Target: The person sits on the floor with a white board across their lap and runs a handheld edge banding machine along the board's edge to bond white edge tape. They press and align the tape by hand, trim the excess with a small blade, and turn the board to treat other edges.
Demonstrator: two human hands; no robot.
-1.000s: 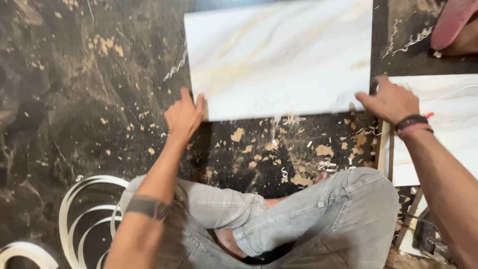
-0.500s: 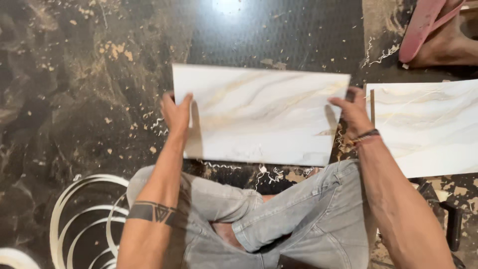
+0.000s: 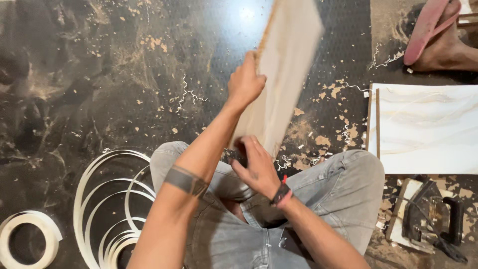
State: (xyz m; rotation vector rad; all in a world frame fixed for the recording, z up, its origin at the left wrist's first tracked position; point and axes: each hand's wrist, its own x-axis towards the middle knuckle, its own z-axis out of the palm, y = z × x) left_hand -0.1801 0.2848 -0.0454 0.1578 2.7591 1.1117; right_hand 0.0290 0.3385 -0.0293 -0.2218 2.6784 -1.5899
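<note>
A marble-patterned white board [image 3: 286, 65] is tilted up nearly on edge above my lap, blurred by motion, its plain back facing me. My left hand [image 3: 245, 82] grips its far left edge, arm stretched forward with a dark band tattoo on the forearm. My right hand [image 3: 255, 164], with a red and black wristband, holds the board's near lower corner. I sit cross-legged in grey jeans [image 3: 338, 199] on the dark floor.
A second marble-patterned board [image 3: 428, 129] lies on the floor at right. A dark hand tool [image 3: 433, 219] rests on a small board at lower right. Coils of white edge banding [image 3: 109, 209] lie at lower left. Another person's foot in a pink sandal [image 3: 433, 35] is at top right. Wood shavings litter the floor.
The board lay flat on the floor with my hands at its two sides. It has been pulled toward me, lifted and turned up on edge; my right hand shifted to its lower corner.
</note>
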